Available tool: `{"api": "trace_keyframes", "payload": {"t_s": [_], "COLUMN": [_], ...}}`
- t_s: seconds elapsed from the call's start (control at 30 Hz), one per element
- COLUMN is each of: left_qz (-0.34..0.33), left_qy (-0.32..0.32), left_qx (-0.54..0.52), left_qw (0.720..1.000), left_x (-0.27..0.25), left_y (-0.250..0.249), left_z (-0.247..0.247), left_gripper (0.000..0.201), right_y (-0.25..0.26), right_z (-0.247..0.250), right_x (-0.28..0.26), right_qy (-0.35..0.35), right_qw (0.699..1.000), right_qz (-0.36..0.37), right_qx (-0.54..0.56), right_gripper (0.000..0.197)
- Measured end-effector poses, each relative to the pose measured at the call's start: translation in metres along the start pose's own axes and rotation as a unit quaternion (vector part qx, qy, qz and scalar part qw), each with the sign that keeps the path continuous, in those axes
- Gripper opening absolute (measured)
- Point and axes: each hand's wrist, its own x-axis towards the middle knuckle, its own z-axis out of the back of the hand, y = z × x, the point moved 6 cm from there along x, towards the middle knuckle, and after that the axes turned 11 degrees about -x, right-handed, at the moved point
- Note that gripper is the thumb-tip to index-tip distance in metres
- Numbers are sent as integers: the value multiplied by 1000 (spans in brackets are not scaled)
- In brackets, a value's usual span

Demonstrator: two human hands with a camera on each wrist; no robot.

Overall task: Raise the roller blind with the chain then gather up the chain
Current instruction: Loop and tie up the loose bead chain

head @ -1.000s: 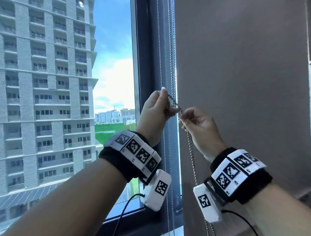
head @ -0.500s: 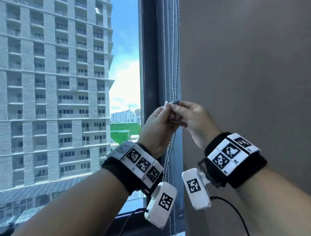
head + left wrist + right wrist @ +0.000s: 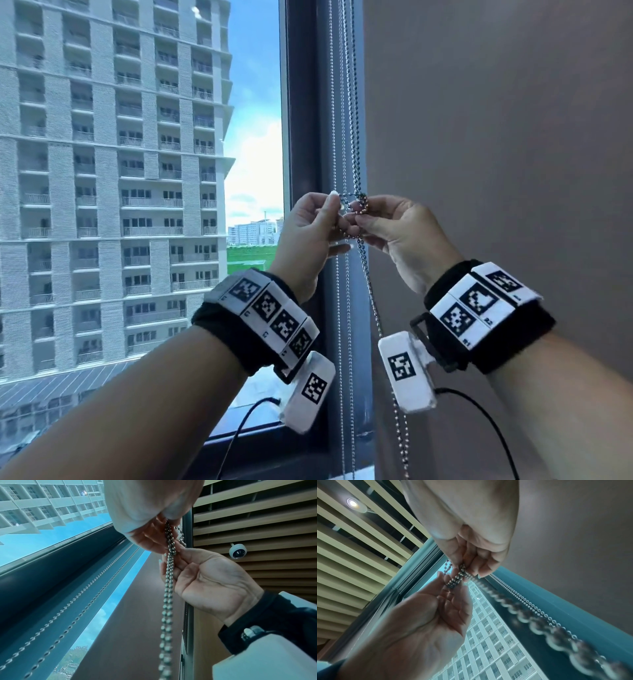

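Bare forearms with black wristbands (image 3: 253, 339) bearing white coded marker tiles (image 3: 479, 305), and 2 white camera boxes (image 3: 406, 371) trailing black cables (image 3: 486, 425).

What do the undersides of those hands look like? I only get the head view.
Observer: In the left wrist view the right hand shows its palm, and its fingers pinch the bunched chain.
Visitor: And the other one?
Observer: The right wrist view shows the left hand palm up too, its fingertips on the same bunch.
Visitor: Anything overhead?
Observer: A slatted ceiling with a round white camera.
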Motion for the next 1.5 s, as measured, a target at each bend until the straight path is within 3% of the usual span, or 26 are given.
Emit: {"api": "trace_keyframes", "payload": {"t_s": [0.47, 0.63, 0.8, 1.03, 1.23, 1.5], "left_qz": [30, 20, 53, 89, 84, 59], "left_qy": [13, 39, 72, 78, 85, 62], "left_qx": [2, 65, 69, -20, -7, 21], "left_qw": [999, 997, 994, 993, 993, 996], "left_x": [11, 15, 15, 10, 10, 11], "left_y": [7, -2, -3, 1, 1, -5], "left_z": [10, 14, 13, 8, 11, 10], "left_gripper": [5, 20, 16, 18, 17, 9], "right_y": [4, 9, 11, 5, 2, 4], "right_z": [-8, -11, -12, -6, -6, 0], "right_x": [-2, -2, -4, 0, -2, 2], "right_qy": [-17, -6, 7, -46, -32, -87], "right_qw": [1000, 999, 999, 998, 999, 994], "right_qz": [22, 29, 19, -1, -11, 21], "right_qx": [-2, -31, -37, -42, -9, -70], "right_gripper": [22, 20, 19, 25, 17, 20]}}
